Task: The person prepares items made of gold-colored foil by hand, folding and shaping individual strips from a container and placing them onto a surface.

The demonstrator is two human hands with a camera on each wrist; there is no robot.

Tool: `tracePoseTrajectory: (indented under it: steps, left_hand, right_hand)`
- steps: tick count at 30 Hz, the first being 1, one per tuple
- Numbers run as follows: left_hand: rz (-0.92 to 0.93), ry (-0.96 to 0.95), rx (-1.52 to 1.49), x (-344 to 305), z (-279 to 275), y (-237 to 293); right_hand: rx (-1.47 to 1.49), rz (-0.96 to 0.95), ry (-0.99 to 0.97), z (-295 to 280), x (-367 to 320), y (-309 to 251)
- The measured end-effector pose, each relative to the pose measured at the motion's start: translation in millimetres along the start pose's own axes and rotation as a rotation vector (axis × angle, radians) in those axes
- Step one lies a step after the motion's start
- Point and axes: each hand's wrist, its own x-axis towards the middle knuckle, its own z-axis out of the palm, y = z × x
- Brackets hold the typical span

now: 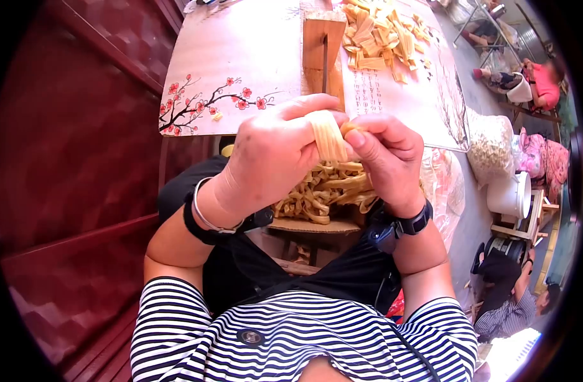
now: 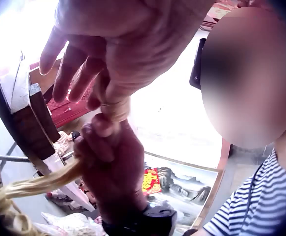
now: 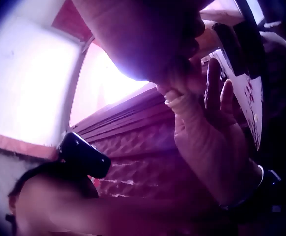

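A pale yellow flat strip [image 1: 330,137], looking like tofu skin, is wound in a band round the fingers of my left hand [image 1: 269,143]. In the left wrist view, that hand [image 2: 128,44] has several fingers stretched out, with the band [image 2: 116,109] held by the thumb and forefinger. My right hand [image 1: 393,156] pinches the strip between thumb and forefinger, close against the left fingertips. A tail of strip [image 2: 44,184] trails from the right hand [image 2: 113,162] in the left wrist view. Below both hands lies a heap of long twisted strips [image 1: 323,194].
The table [image 1: 240,48] ahead has a painted blossom branch. On it are an upright slotted wooden block [image 1: 314,44] and a pile of flat yellow pieces [image 1: 384,35]. A dark red wall [image 1: 69,159] stands left. Full bags [image 1: 489,143], a white bucket [image 1: 508,194] and people are right.
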Motion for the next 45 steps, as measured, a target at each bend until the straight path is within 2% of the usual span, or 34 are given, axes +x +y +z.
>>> tracePoseTrajectory:
  steps: [1, 4, 5, 8, 9, 12, 14, 15, 16, 18, 19, 21, 22, 24, 27, 31, 34, 35, 37, 38, 39, 40, 42, 43, 44, 45]
  left_hand:
    - [-0.055, -0.092, -0.04, 2, -5, 5]
    - [0.047, -0.073, 0.197, -3, -2, 6]
    - [0.102, -0.031, 0.266, -4, 2, 5]
    - [0.18, -0.012, 0.171, -3, 5, 0]
    - [0.131, -0.003, 0.056, -2, 3, 1]
    - [0.018, 0.06, -0.243, 0, -16, 4]
    - [-0.01, 0.138, -0.392, 4, -29, -7]
    - [0.034, 0.074, -0.376, 5, -32, -12]
    - [-0.071, 0.082, -0.538, 3, -29, -13]
    - [-0.285, 0.096, -0.863, -1, -20, -13]
    - [-0.373, 0.031, -0.936, -1, -17, -15]
    - [-0.492, -0.207, -1.058, -3, -16, -14]
    - [-0.544, -0.327, -1.114, -3, -15, -14]
    - [-0.555, -0.194, -1.053, -4, -15, -9]
    - [-0.551, 0.003, -1.046, -9, -11, -17]
    - [-0.552, 0.155, -0.893, 1, -11, -23]
    - [-0.581, 0.109, -0.613, 14, -1, -36]
    - [-0.523, 0.153, -0.338, 12, 10, -47]
    - [-0.386, 0.14, -0.01, 11, 16, -57]
    - [-0.313, 0.135, 0.154, 11, 17, -60]
    - [-0.489, 0.074, 0.084, 13, 9, -46]
    - [-0.428, 0.136, 0.032, 11, 9, -47]
    - [-0.31, 0.257, -0.067, 4, 3, -49]
    - [-0.148, 0.289, -0.097, 5, 1, -46]
    - [-0.11, 0.249, -0.097, 4, 1, -37]
    - [-0.067, 0.212, -0.097, 3, 0, -23]
  right_hand:
    - [-0.073, -0.105, -0.048, 0, 1, 2]
    - [-0.634, -0.422, -0.168, 3, 4, 9]
    - [-0.677, -0.373, -0.132, 8, 2, 8]
    - [-0.618, -0.052, -0.184, -1, 2, 13]
    - [-0.345, 0.073, -0.165, 2, 2, 10]
    - [0.087, 0.445, -0.478, -12, 1, -5]
    - [0.326, 0.507, -0.439, -13, -2, 1]
    - [0.406, 0.536, -0.454, -15, -1, 2]
    - [0.486, 0.564, -0.468, -17, 0, 3]
    - [0.476, 0.574, -0.392, -10, 1, 2]
    - [0.471, 0.59, -0.372, -9, 2, 0]
    - [0.416, 0.631, -0.342, -2, 4, -1]
    - [0.326, 0.661, -0.398, -3, 5, -1]
    - [0.354, 0.698, -0.277, 0, 4, -6]
    - [0.243, 0.588, -0.125, -10, 7, -5]
    - [-0.084, 0.221, 0.086, -12, 19, -2]
    - [-0.313, -0.072, 0.247, -11, 42, 21]
    - [-0.519, -0.074, 0.245, -12, 46, 25]
    - [-0.931, -0.079, 0.242, -13, 50, 30]
    - [-0.784, -0.079, 0.278, -15, 50, 33]
    - [-0.639, -0.072, 0.309, -18, 48, 36]
    - [-0.497, -0.063, 0.337, -21, 45, 36]
    - [-0.493, -0.106, 0.307, -16, 33, 32]
    - [-0.53, -0.151, 0.264, -11, 25, 27]
    - [-0.568, -0.197, 0.223, -7, 19, 22]
    - [-0.575, -0.373, 0.147, -2, 16, 18]
